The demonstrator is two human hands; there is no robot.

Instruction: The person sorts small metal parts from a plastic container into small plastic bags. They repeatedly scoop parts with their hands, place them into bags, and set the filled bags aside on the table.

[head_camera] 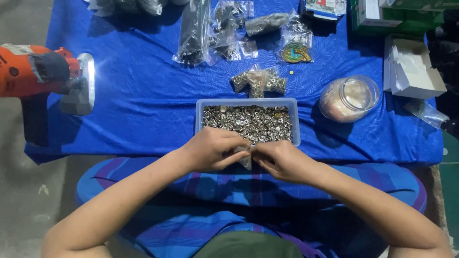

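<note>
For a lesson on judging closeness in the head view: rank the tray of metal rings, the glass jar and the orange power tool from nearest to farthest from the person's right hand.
1. Tray of metal rings: just beyond the right hand, nearly touching it.
2. Glass jar: farther back, to the right on the blue cloth.
3. Orange power tool: far left edge, clearly farthest.

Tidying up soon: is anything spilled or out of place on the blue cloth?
One small yellowish bit lies loose on the blue cloth, apart from the bags. The metal pieces stay inside the clear tray. Both hands pinch a small clear bag.
</note>
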